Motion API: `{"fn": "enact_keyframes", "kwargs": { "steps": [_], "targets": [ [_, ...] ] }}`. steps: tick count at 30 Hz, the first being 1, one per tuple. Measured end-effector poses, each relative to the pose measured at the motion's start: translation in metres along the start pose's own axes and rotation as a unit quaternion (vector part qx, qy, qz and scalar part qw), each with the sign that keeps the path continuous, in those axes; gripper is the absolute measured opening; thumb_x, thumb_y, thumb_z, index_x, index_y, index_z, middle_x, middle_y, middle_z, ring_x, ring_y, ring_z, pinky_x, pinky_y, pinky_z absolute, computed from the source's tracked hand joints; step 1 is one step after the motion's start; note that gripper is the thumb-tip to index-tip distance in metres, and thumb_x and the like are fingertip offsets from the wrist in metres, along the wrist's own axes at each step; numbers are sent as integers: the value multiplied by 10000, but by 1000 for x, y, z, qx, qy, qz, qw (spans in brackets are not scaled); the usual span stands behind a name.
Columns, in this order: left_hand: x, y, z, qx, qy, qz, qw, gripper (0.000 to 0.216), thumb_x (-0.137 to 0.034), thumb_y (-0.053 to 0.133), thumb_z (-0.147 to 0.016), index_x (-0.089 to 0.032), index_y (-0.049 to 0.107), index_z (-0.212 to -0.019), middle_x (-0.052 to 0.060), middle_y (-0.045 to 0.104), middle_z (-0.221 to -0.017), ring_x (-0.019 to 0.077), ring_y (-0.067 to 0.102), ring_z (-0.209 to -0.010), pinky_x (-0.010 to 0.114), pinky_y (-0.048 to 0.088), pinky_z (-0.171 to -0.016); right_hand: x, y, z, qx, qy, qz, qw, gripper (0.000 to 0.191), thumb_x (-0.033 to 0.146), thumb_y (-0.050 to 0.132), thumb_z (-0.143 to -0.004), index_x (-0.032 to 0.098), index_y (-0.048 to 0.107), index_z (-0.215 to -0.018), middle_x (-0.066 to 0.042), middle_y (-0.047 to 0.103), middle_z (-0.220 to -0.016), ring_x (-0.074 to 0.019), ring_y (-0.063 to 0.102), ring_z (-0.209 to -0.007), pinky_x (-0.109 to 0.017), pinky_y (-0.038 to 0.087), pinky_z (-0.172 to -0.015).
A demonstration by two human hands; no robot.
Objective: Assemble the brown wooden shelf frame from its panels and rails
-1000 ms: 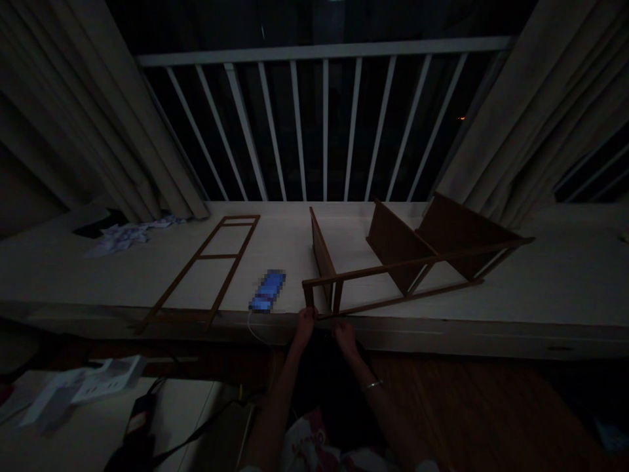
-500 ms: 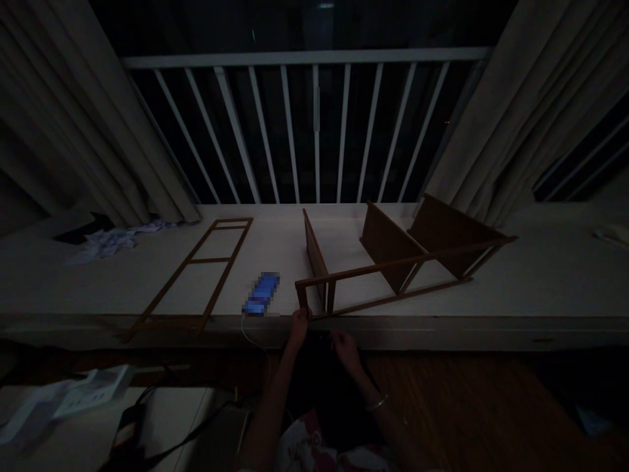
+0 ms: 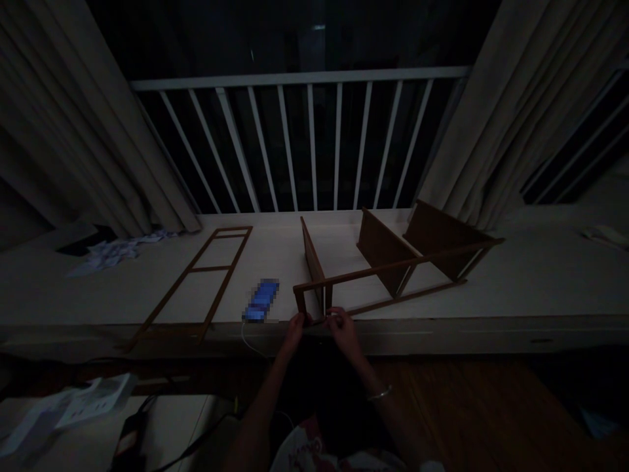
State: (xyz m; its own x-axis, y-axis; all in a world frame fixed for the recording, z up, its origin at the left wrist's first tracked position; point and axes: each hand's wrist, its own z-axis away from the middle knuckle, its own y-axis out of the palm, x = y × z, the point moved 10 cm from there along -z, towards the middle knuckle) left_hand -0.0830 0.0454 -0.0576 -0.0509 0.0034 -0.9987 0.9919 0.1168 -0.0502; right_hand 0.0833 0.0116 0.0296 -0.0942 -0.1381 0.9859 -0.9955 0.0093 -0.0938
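Brown ladder-shaped frame (image 3: 211, 269) lies flat on pale surface (image 3: 275, 255). Left hand (image 3: 293, 333) pinches near corner of shelf unit (image 3: 386, 252), sideways on surface; right hand (image 3: 344, 333) curled beside, grip unclear. Unit looks stiff, likely light; side rails (image 3: 363, 272) best hold.

Dim home interior, long curtains (image 3: 88, 124), white window railing (image 3: 299, 78), pale ledge (image 3: 521, 282), wooden floor (image 3: 452, 406)

Brown on off-white, one flash of blue!
Dark brown on the shelf unit (image 3: 386, 252), brown again on the ladder-like frame (image 3: 210, 269), the ledge (image 3: 275, 255) off-white, blocky blue on the phone (image 3: 262, 300), white railing (image 3: 304, 78), greyish-beige curtains (image 3: 73, 118), and red print on that white shirt (image 3: 304, 452)!
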Motion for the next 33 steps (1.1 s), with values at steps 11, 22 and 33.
{"fn": "enact_keyframes", "kwargs": {
  "steps": [11, 22, 33],
  "targets": [
    [-80, -28, 38, -144, 109, -84, 980, 423, -415, 295, -821, -207, 340, -1186, 77, 429, -1188, 156, 414, -1087, 320, 335, -892, 89, -14, -21, -27, -78, -120, 989, 172, 344, 519, -724, 189, 448, -751, 12, 573, -649, -112, 573, -640, -241, 444, -640],
    [-262, 24, 60, -147, 352, -353, 854, 279, -207, 436, -766, -176, 445, -1043, 95, 451, -1062, 198, 393, -1057, 377, 318, -896, 92, -14, -22, -35, -70, -152, 985, 167, 328, 522, -719, 178, 512, -793, -25, 610, -755, -136, 596, -750, -276, 456, -732],
    [-245, 41, 35, -110, 313, -458, 825, 226, -297, 333, -831, -163, 477, -943, 84, 508, -902, 183, 470, -861, 327, 352, -754, 75, -20, -18, -34, -18, -154, 987, 219, 375, 518, -712, 173, 506, -797, -38, 633, -684, -131, 587, -622, -256, 466, -605]
  ]
}}
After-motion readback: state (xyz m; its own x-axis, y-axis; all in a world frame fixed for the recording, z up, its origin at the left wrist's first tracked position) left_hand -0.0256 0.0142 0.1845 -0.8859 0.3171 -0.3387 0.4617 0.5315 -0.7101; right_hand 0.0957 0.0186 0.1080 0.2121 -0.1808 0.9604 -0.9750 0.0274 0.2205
